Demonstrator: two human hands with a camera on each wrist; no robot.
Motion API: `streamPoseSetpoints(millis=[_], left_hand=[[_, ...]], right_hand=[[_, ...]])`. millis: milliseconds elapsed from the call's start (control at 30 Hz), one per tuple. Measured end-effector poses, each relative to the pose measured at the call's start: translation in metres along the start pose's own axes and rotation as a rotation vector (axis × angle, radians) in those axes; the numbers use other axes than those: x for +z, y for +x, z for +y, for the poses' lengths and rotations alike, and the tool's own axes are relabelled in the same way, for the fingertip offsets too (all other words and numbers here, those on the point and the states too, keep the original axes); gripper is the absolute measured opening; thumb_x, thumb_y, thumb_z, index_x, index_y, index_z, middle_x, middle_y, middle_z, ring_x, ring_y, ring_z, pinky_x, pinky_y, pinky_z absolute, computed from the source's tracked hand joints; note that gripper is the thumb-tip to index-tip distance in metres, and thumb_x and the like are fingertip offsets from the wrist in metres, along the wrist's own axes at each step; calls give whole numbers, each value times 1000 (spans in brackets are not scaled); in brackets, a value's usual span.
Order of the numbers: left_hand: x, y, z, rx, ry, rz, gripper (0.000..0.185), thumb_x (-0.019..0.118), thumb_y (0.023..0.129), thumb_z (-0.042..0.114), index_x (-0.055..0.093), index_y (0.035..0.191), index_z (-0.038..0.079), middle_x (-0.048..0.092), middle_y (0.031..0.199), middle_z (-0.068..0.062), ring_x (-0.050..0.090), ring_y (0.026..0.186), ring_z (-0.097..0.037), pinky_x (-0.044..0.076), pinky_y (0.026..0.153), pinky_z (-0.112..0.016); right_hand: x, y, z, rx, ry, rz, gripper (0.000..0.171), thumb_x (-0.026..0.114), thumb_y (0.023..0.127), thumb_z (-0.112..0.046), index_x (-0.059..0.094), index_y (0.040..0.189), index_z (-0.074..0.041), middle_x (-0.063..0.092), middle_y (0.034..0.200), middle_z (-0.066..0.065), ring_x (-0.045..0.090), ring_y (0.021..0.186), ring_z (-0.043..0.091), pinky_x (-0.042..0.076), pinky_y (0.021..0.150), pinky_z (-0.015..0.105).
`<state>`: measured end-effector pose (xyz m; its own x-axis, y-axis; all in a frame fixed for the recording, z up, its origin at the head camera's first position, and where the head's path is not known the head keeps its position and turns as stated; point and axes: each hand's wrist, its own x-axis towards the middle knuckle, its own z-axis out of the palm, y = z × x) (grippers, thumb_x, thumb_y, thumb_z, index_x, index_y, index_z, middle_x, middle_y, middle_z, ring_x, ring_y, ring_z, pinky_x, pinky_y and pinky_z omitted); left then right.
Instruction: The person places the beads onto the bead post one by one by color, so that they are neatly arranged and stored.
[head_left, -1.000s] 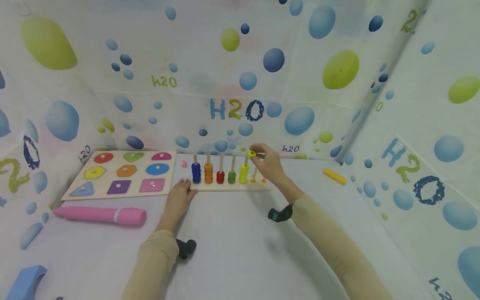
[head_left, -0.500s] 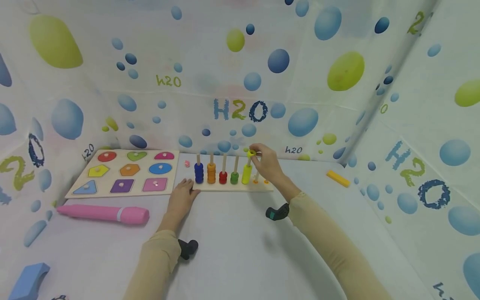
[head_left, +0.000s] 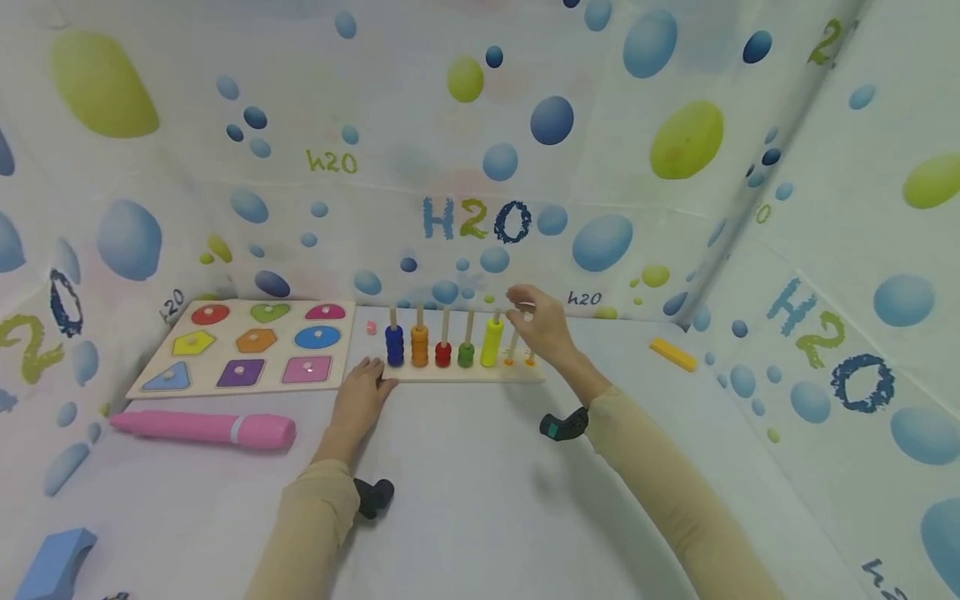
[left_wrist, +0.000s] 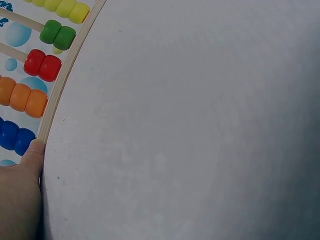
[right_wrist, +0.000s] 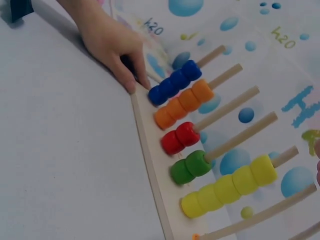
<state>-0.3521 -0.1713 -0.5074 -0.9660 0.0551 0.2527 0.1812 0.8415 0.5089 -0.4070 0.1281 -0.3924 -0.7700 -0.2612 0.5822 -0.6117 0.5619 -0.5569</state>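
Note:
A wooden bead stacker point(head_left: 465, 375) stands near the back wall, with blue, orange, red, green and yellow beads on its upright pegs. My left hand point(head_left: 363, 398) holds the left end of its base, thumb along the front edge beside the blue beads point(left_wrist: 15, 137). Just above and right of the yellow beads point(right_wrist: 230, 186), my right hand point(head_left: 543, 325) has thumb and fingers parted with nothing between them. Only its fingertips point(right_wrist: 318, 150) show at the edge of the right wrist view. A short tip of peg sticks out above the yellow stack. Two pegs to the right carry no beads.
A shape puzzle board point(head_left: 225, 362) lies left of the stacker, with a pink marker-shaped toy point(head_left: 202, 429) in front. A tiny pink piece point(head_left: 371, 328) sits behind the left hand. A yellow-orange stick point(head_left: 672, 354) lies far right; a blue arch block point(head_left: 56, 562) lies front left.
My right hand has let go of a yellow bead, which has dropped onto the yellow stack. The fingers have parted and drawn slightly right. My left hand stays on the base.

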Motion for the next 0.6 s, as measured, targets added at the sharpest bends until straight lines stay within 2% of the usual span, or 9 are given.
streamPoseSetpoints(millis=[167,333,600], left_hand=[[-1,0,-4,-22,-6,-22,52,58,95,25,47,131,-12,46,135,-27,34,132,-41,27,110,-51],[-3,0,-12,-18,4,-8,51,58,95,24,47,131,-12,46,135,-27,34,131,-41,28,109,-52],[-12,-2,-22,-40,6,-23,52,56,96,24,45,132,-12,44,137,-27,32,132,-42,27,109,-53]], right_hand=[[-12,-14,12,31,39,66,28,64,87,0,60,114,-1,64,110,10,62,103,19,52,88,25],[-22,-31,26,54,85,131,24,65,86,1,61,109,1,66,105,10,64,98,21,53,85,24],[-28,-67,52,142,73,112,25,65,85,3,60,109,2,66,105,11,64,98,23,54,85,25]])
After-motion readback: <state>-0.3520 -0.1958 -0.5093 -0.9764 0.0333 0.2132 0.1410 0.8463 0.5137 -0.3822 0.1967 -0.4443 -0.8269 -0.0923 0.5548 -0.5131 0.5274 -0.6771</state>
